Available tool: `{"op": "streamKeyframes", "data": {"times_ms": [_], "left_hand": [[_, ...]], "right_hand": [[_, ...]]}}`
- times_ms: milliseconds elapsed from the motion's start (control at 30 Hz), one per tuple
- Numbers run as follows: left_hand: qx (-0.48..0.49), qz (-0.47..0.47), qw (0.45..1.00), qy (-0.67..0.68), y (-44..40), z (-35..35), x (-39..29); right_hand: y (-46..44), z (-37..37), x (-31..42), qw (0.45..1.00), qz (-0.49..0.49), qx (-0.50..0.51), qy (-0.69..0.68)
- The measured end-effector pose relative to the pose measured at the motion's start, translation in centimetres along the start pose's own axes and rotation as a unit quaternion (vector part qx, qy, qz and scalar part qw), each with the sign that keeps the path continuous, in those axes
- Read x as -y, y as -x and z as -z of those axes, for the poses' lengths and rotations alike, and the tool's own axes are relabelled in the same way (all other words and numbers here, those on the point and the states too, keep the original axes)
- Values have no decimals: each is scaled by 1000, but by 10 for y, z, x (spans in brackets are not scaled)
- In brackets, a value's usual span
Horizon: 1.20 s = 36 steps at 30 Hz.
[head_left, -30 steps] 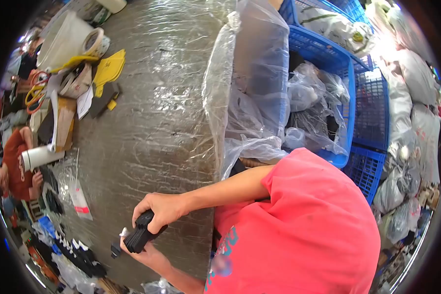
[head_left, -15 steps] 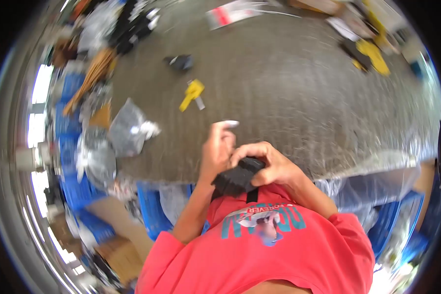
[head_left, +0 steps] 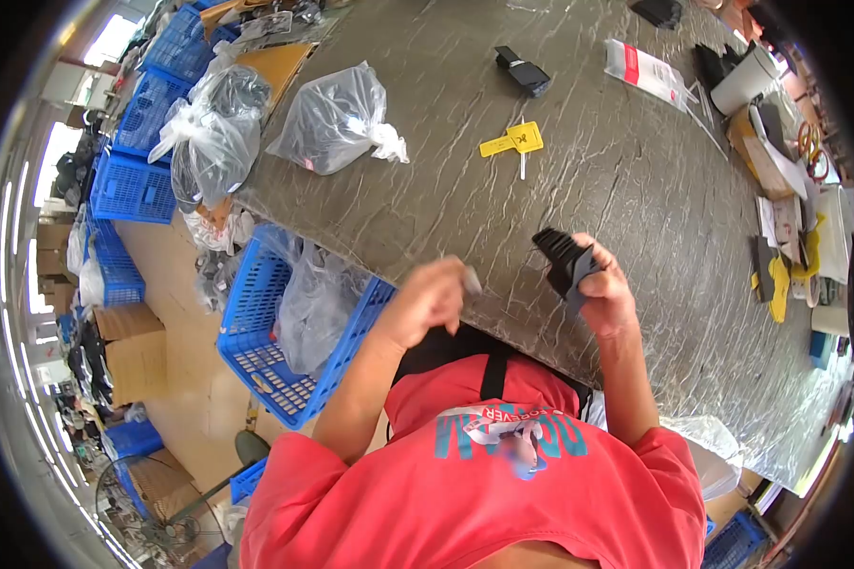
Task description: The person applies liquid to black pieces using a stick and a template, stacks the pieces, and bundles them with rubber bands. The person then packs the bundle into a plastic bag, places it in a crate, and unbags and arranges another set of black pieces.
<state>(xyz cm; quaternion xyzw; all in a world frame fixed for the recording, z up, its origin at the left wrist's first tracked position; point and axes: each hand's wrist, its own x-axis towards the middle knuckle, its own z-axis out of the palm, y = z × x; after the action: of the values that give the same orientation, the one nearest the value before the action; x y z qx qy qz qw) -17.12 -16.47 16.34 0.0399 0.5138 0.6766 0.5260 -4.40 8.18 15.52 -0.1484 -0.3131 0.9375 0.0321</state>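
A stack of flat black pieces point(head_left: 564, 264), their edges fanned out, is gripped in my right hand point(head_left: 605, 294) above the table's near edge; their material is unclear. To its left, apart from the stack, my left hand point(head_left: 429, 302) is held with curled fingers, slightly blurred. Something small and whitish shows at its fingertips, and I cannot make out whether it is held or worn on a finger. Beyond the hands, a yellow tag point(head_left: 514, 139) with a white strip lies on the table. Farther back is a black bundle point(head_left: 522, 72) with a pale band.
Tied clear plastic bags point(head_left: 337, 119) rest at the table's point(head_left: 427, 190) left side. A blue basket point(head_left: 299, 398) with plastic stands below the left edge. A red-and-white packet point(head_left: 643, 71), a white cylinder point(head_left: 745, 81) and scissors point(head_left: 810, 147) are at the right.
The view has turned, so the table's contents sit farther right. My hands have separated: both were at the black stack near my body, and now only my right hand holds it, farther out.
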Motion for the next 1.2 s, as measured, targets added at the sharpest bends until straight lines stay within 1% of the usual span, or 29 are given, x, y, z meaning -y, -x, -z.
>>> {"op": "streamKeyframes", "data": {"times_ms": [33, 100, 133, 167, 200, 233, 267, 300, 333, 367, 400, 433, 467, 500, 533, 633, 700, 733, 767, 833, 867, 900, 933, 967, 1033, 1067, 1100, 1167, 1200], "left_hand": [[27, 45, 994, -99, 5, -6, 4], [13, 25, 997, -73, 9, 3, 3], [34, -51, 994, 90, 10, 11, 0], [55, -122, 959, 251, 11, 18, -6], [123, -177, 955, 203, 6, 24, -15], [129, -187, 968, 106, 7, 19, -15], [134, -195, 972, 7, 14, 2, -18], [138, -201, 965, -92, 22, -17, -26], [152, -161, 936, -275, 33, -37, -42], [165, -209, 901, -343, 29, -37, -32], [120, -239, 897, -351, 24, -29, -23], [74, -267, 892, -357, 17, -17, -13], [29, -276, 930, -243, 8, -3, -4], [-18, -278, 952, -123, -2, 11, 7], [-11, -310, 950, -24, -16, 25, 16], [34, -244, 960, 135, -19, 5, -12], [130, -192, 969, 84, -25, 10, -18], [123, -169, 976, 61, -30, 13, -15], [113, -143, 982, 39, -35, 16, -8], [97, -109, 983, 108, -39, 21, 8], [87, -168, 966, 177, -42, 19, 15], [84, -223, 941, 242, -42, 18, 20], [78, -261, 915, 296, -36, 13, 13], [82, -273, 911, 299, -30, 15, 12], [117, -282, 900, 312, -17, 20, 7], [114, -267, 914, 282, -6, 17, -1], [111, -253, 928, 250, 5, 13, -9], [90, -260, 947, 167, 15, 8, -15], [96, -272, 951, 115, 21, 3, -13]], "right_hand": [[-4, -1, 7, 998, 12, 7, 68], [-8, -3, 21, 979, 36, 20, 200], [-8, -9, 22, 953, 66, 11, 296], [-8, -16, 25, 925, 68, 16, 373], [-9, -23, 29, 891, 69, 20, 449], [-10, -31, 31, 850, 70, 25, 522], [-13, -44, 30, 773, 113, 4, 624], [-18, -47, 27, 780, 109, -35, 616], [-24, -47, 23, 784, 105, -73, 607], [-29, -45, 21, 787, 101, -110, 598], [-31, -43, 24, 855, 75, -104, 502], [-31, -44, 20, 914, 74, -65, 394], [-27, -47, 11, 958, 71, -25, 278], [-22, -52, 2, 985, 63, 16, 157], [-20, -59, -5, 986, 25, 85, 142], [-14, -87, -33, 952, -113, 224, 174], [-15, -90, -43, 917, -137, 283, 244], [-18, -89, -45, 904, -72, 348, 238], [-17, -84, -46, 916, -47, 345, 201], [-10, -68, -47, 937, 1, 328, 120], [-6, -62, -43, 960, 24, 267, 79], [-11, -47, -40, 964, 77, 233, 106], [-3, -44, -37, 987, 79, 91, 109], [-7, -31, -32, 991, 73, 30, 106], [-8, -37, -20, 983, 79, -43, 159], [-6, -46, -14, 948, 88, -60, 301], [-5, -57, -10, 892, 88, -79, 436], [-8, -77, -6, 785, 144, -68, 598], [-9, -82, -7, 723, 164, -55, 668]]}}
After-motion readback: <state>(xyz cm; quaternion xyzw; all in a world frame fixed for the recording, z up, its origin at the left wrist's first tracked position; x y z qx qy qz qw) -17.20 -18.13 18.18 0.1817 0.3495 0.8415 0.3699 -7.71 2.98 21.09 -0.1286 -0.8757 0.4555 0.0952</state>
